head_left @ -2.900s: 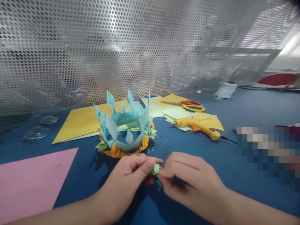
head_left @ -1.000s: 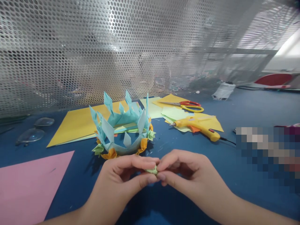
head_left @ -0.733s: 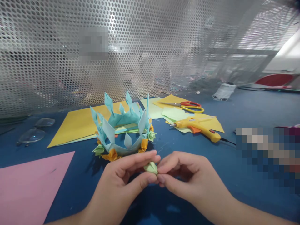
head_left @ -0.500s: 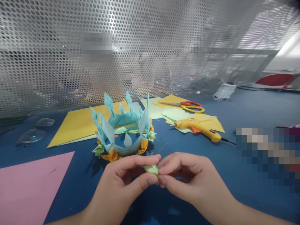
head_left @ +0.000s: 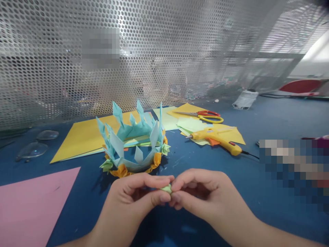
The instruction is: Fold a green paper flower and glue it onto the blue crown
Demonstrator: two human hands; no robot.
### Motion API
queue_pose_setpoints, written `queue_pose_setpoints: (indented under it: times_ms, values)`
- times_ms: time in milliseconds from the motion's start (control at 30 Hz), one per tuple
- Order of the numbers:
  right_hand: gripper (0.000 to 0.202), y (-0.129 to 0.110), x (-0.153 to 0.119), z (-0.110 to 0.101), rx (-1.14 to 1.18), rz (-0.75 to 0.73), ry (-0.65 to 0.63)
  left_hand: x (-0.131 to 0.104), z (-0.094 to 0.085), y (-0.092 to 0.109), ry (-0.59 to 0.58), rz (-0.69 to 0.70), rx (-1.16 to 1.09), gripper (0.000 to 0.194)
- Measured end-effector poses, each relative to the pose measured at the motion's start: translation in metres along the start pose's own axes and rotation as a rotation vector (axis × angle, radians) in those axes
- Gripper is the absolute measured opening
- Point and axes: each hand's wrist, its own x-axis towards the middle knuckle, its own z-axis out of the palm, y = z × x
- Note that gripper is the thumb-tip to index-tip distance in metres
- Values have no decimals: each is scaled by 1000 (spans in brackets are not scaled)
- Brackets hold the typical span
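Between my fingertips is a small piece of folded light-green paper (head_left: pixel 167 188), mostly covered by the fingers. My left hand (head_left: pixel 136 197) pinches it from the left, thumb below and index finger above. From the right, my right hand (head_left: pixel 203 192) pinches its other end, the tips of both hands meeting around it. Just beyond the hands, a light-blue paper crown (head_left: pixel 132 164) stands upright on the blue table, with pointed spikes and orange and green folded paper flowers around its lower edge.
A yellow glue gun (head_left: pixel 218 139) lies on paper scraps at the right, near red-and-yellow scissors (head_left: pixel 205 116). Yellow sheets (head_left: pixel 77 137) lie behind the crown. Pink paper (head_left: pixel 36 202) and eyeglasses (head_left: pixel 33 150) are at the left. A perforated metal screen (head_left: pixel 154 51) stands behind.
My fingers have closed more tightly over the green paper, so less of it shows. The left index finger has come down slightly. The whole view has shifted a little.
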Motion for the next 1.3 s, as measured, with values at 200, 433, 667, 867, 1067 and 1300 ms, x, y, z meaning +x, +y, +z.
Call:
queue_pose_setpoints:
  times_ms: [200,433,667,867,1067,1300]
  values:
    - [6,-4,2,-1,-261,-37,51,-1,0,0,-6,-118,3,8]
    - [27,-20,20,-42,-1044,-293,276,2,0,-2,-22,-121,38,4]
    - [66,-6,50,-121,-1403,142,725,-3,3,1,-11,-127,58,4]
    - [32,-5,59,-129,-1383,455,567,-5,2,-1,-51,-143,43,8]
    - [32,-17,57,-126,-1264,465,549,-5,0,-2,-56,-137,65,14]
    - [33,-24,49,-116,-1118,148,726,-7,2,2,-39,-137,-15,22]
